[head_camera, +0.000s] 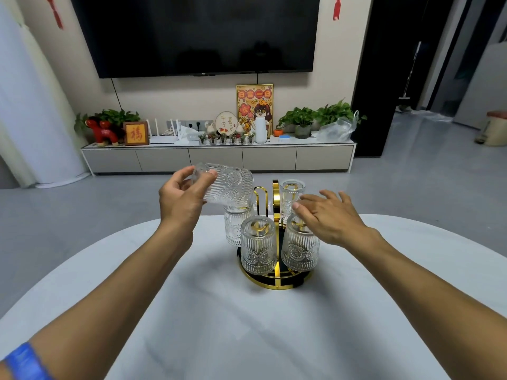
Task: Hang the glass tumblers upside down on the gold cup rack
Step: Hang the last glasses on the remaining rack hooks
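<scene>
Left hand grips a ribbed glass tumbler by its base end, tipped on its side, mouth pointing right, held above the rack's far-left side. Gold cup rack sits on the white table, centre. Four tumblers hang upside down on it: far left, near left, near right, far right. One gold loop bare. Right hand open, fingers spread, over the near-right tumbler; contact unclear.

A single wide-angle head camera looks forward and down from close above the white table, facing the television wall across the room, edges visibly bowed
</scene>
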{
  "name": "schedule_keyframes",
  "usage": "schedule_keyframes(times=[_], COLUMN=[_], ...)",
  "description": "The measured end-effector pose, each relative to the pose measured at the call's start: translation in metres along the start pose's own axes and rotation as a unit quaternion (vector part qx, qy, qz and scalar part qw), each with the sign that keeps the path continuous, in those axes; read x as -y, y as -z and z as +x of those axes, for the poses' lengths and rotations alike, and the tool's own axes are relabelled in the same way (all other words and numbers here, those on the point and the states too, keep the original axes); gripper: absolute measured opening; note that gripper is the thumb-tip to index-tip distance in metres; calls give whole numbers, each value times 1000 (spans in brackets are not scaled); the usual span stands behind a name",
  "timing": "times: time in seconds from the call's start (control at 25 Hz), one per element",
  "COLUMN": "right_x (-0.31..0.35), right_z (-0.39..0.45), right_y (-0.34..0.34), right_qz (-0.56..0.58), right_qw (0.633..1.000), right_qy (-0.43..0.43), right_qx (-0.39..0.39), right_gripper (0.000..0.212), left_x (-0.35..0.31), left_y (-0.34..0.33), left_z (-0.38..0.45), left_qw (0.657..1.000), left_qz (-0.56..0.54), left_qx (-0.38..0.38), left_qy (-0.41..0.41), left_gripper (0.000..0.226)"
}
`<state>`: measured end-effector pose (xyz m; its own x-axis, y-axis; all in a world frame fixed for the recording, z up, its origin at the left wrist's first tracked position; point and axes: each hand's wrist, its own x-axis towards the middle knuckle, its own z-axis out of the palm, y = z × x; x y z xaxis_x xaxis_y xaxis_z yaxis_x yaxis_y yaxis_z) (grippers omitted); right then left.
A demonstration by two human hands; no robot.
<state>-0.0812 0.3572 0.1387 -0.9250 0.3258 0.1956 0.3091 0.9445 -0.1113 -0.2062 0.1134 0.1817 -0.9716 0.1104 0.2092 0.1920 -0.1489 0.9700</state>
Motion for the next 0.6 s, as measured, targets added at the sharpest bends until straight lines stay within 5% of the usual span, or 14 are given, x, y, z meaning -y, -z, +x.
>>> schedule_keyframes(times=[0.2,0.6], right_x=[6,13], right_z=[-4,-11], right_y=[7,11], right_qz=[-32,-30], right_qw=[998,995], right_qy=[-20,-77], right_qx=[42,-53], right_gripper=[73,67], left_x=[-5,-15], left_y=[-5,-39], left_z=[10,42], left_qw=[999,982], left_qz=[33,158], left_qx=[5,64], left_qy=[-15,-77], left_gripper=[57,72])
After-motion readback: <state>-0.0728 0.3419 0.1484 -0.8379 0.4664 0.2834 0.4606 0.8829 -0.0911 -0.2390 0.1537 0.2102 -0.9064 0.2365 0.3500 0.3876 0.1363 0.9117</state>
